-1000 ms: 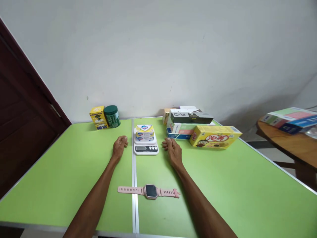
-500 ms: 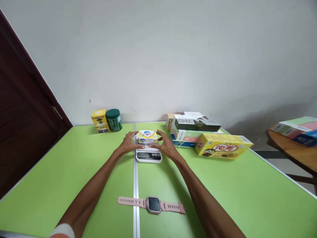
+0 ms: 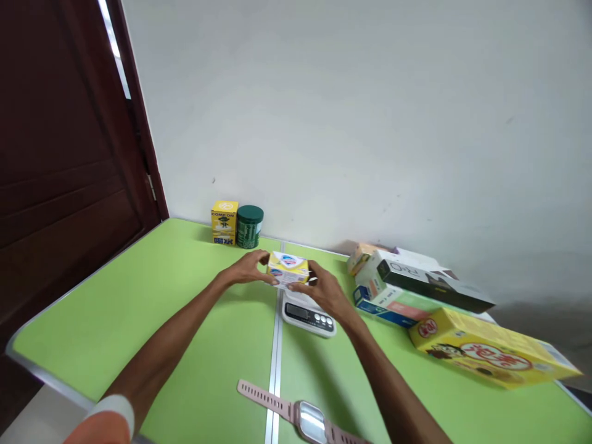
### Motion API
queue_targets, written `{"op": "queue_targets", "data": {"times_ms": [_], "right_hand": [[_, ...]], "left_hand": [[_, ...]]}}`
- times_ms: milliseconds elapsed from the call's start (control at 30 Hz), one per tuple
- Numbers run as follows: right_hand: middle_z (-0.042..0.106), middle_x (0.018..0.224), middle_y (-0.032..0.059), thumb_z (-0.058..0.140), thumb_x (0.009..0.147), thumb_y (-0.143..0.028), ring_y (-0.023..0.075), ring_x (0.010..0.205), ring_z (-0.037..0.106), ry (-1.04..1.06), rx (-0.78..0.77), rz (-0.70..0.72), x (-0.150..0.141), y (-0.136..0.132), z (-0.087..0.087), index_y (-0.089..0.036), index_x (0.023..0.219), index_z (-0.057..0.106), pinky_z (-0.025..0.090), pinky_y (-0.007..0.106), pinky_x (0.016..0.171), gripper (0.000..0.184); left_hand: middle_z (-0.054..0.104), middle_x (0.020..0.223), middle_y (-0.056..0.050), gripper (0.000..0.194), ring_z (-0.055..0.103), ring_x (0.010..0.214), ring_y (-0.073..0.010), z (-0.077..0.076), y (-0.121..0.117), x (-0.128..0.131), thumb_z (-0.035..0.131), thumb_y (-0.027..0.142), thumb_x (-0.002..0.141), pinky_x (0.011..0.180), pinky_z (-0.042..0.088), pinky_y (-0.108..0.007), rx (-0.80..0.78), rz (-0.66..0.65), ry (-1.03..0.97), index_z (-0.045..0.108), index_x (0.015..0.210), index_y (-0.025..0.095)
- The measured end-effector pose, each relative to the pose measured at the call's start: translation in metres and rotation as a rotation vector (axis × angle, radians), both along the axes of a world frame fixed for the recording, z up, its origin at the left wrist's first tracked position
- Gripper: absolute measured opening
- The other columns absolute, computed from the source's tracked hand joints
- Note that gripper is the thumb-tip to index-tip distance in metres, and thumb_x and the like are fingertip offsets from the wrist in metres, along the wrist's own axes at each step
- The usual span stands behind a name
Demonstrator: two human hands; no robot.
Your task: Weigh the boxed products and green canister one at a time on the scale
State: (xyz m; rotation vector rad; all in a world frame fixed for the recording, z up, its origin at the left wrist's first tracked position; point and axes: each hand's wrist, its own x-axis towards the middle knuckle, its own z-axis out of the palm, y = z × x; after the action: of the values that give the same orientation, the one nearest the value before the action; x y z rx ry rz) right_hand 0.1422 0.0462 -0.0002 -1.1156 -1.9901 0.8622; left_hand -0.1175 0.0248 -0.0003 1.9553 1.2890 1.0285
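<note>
- Most of the scale's (image 3: pixel 309 318) plate is hidden behind the yellow-and-white package (image 3: pixel 287 266) and the right hand (image 3: pixel 325 288); its dark display is too small to read
- Several fingers of the left hand (image 3: pixel 250 268) and the right are out of sight
- The bottom edge cuts off the pink watch's (image 3: pixel 312 422) strap and the orange sleeve (image 3: pixel 99 427)
- The long yellow box (image 3: pixel 490 350) is blurred toward its right end
- The dark door (image 3: pixel 60 135) runs out of view
- The green jar's (image 3: pixel 249 231) lettering is too small to read
</note>
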Motion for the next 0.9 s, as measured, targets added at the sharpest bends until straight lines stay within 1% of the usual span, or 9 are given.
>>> {"op": "queue_targets", "data": {"times_ms": [100, 233, 300, 400, 467, 567, 667, 800, 900], "right_hand": [[0.079, 0.097, 0.0073, 0.086, 0.067, -0.049, 0.0245, 0.076, 0.070, 0.063, -0.051, 0.073, -0.063, 0.002, -0.009, -0.023, 0.107, 0.068, 0.054, 0.035, 0.066, 0.051], [0.078, 0.106, 0.0083, 0.087, 0.065, -0.045, 0.0217, 0.072, 0.068, 0.115, -0.105, 0.146, -0.146, 0.017, -0.038, -0.022, 0.108, 0.067, 0.054, 0.033, 0.064, 0.053], [0.078, 0.110, 0.0082, 0.087, 0.065, -0.042, 0.0202, 0.071, 0.066, 0.111, -0.105, 0.165, -0.179, 0.027, -0.053, -0.021, 0.110, 0.067, 0.054, 0.034, 0.066, 0.054], [0.076, 0.114, 0.0090, 0.087, 0.066, -0.035, 0.0204, 0.074, 0.067, 0.125, -0.109, 0.195, -0.217, 0.043, -0.068, -0.020, 0.118, 0.066, 0.056, 0.035, 0.071, 0.057], [0.075, 0.120, 0.0106, 0.087, 0.068, -0.033, 0.0226, 0.081, 0.069, 0.138, -0.096, 0.202, -0.235, 0.053, -0.073, -0.020, 0.121, 0.066, 0.058, 0.037, 0.075, 0.058], [0.074, 0.122, 0.0126, 0.088, 0.070, -0.037, 0.0289, 0.097, 0.069, 0.118, -0.044, 0.164, -0.256, 0.065, -0.076, -0.020, 0.119, 0.067, 0.059, 0.044, 0.085, 0.056], [0.073, 0.122, 0.0126, 0.089, 0.071, -0.040, 0.0341, 0.113, 0.065, 0.105, -0.016, 0.123, -0.271, 0.071, -0.078, -0.022, 0.119, 0.066, 0.055, 0.052, 0.098, 0.056], [0.070, 0.123, 0.0139, 0.087, 0.074, -0.043, 0.0374, 0.122, 0.060, 0.114, -0.027, 0.083, -0.285, 0.074, -0.079, -0.022, 0.122, 0.064, 0.048, 0.059, 0.108, 0.057], [0.066, 0.127, 0.0156, 0.085, 0.077, -0.039, 0.0387, 0.127, 0.057, 0.134, -0.042, 0.054, -0.290, 0.069, -0.074, -0.021, 0.126, 0.061, 0.044, 0.060, 0.112, 0.058]], "left_hand": [[0.078, 0.104, -0.007, 0.057, 0.068, 0.090, -0.0254, -0.003, -0.015, -0.054, 0.094, 0.040, 0.056, 0.078, 0.053, -0.034, -0.060, 0.059, -0.078, 0.078, 0.106, 0.018], [0.082, 0.101, -0.009, 0.055, 0.073, 0.089, -0.0267, -0.018, -0.022, -0.119, 0.094, 0.033, 0.051, 0.080, 0.059, -0.037, -0.165, 0.161, -0.210, 0.080, 0.102, 0.019], [0.082, 0.094, -0.008, 0.053, 0.074, 0.087, -0.0279, -0.025, -0.020, -0.143, 0.095, 0.030, 0.045, 0.081, 0.061, -0.041, -0.205, 0.209, -0.283, 0.080, 0.095, 0.019], [0.082, 0.092, -0.008, 0.051, 0.075, 0.087, -0.0282, -0.031, -0.012, -0.170, 0.094, 0.025, 0.042, 0.086, 0.061, -0.044, -0.230, 0.268, -0.336, 0.079, 0.090, 0.020], [0.082, 0.097, -0.009, 0.052, 0.075, 0.089, -0.0279, -0.034, -0.006, -0.183, 0.094, 0.024, 0.043, 0.091, 0.060, -0.045, -0.229, 0.303, -0.345, 0.079, 0.093, 0.020], [0.082, 0.102, -0.010, 0.058, 0.075, 0.092, -0.0282, -0.040, 0.001, -0.198, 0.094, 0.027, 0.044, 0.094, 0.059, -0.047, -0.213, 0.368, -0.363, 0.078, 0.100, 0.019], [0.082, 0.106, -0.010, 0.064, 0.074, 0.096, -0.0289, -0.050, 0.007, -0.208, 0.094, 0.033, 0.047, 0.095, 0.060, -0.046, -0.179, 0.425, -0.377, 0.077, 0.107, 0.019], [0.080, 0.108, -0.012, 0.068, 0.074, 0.099, -0.0296, -0.063, 0.009, -0.212, 0.093, 0.038, 0.050, 0.093, 0.059, -0.046, -0.112, 0.530, -0.363, 0.074, 0.111, 0.017], [0.077, 0.111, -0.013, 0.067, 0.073, 0.102, -0.0295, -0.070, 0.006, -0.205, 0.093, 0.038, 0.051, 0.094, 0.059, -0.046, -0.087, 0.682, -0.339, 0.071, 0.111, 0.016]]}}
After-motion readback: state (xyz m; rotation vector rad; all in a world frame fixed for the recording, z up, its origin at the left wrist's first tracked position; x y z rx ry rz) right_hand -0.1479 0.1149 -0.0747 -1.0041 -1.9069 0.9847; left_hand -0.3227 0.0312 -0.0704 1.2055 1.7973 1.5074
